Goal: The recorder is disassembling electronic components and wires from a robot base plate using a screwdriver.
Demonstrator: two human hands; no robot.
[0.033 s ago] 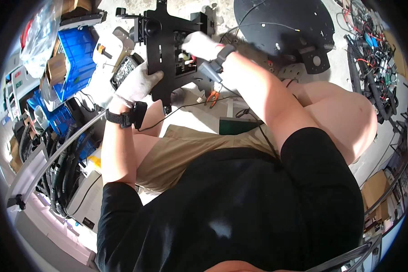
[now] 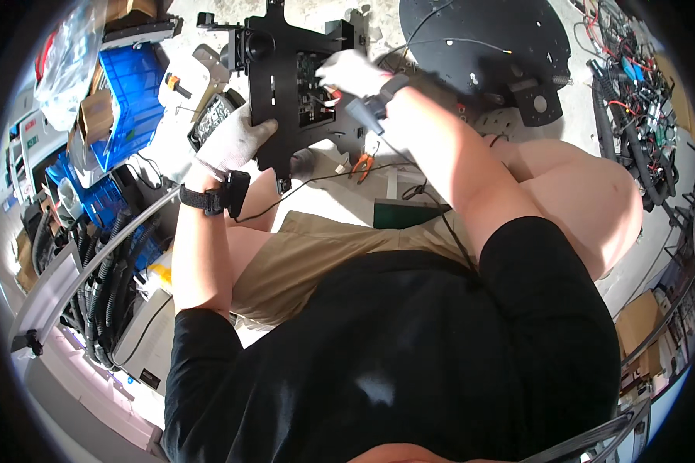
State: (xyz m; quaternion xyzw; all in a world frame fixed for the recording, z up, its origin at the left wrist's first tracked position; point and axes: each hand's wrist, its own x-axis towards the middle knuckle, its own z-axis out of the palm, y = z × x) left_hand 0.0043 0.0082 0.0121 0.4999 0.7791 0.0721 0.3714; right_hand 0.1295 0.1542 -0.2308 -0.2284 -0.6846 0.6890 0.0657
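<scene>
A black metal frame [image 2: 278, 143] with a rectangular opening stands in front of me, and wiring and small parts [image 2: 307, 92] show inside the opening. My left hand [image 2: 235, 143], in a pale glove, grips the frame's near left edge with the thumb on top. Over the right side of the opening is my right hand [image 2: 354, 75], also gloved, with its fingers drawn together. What they hold, if anything, is hidden. A small red and white piece [image 2: 333, 96] shows just below those fingers. Orange-handled pliers [image 2: 361, 166] lie on the floor nearby.
To the far right lies a large black round plate [image 2: 486, 46] with a cable across it. Tangled wires [image 2: 633, 100] fill the right edge. On the left are a blue crate [image 2: 135, 100], black corrugated hoses [image 2: 104, 285] and a pale case [image 2: 193, 81]. A thin black cable [image 2: 324, 179] crosses near my legs.
My right hand has shifted slightly to the right, uncovering more of the frame's opening. My left hand and the frame stay in place.
</scene>
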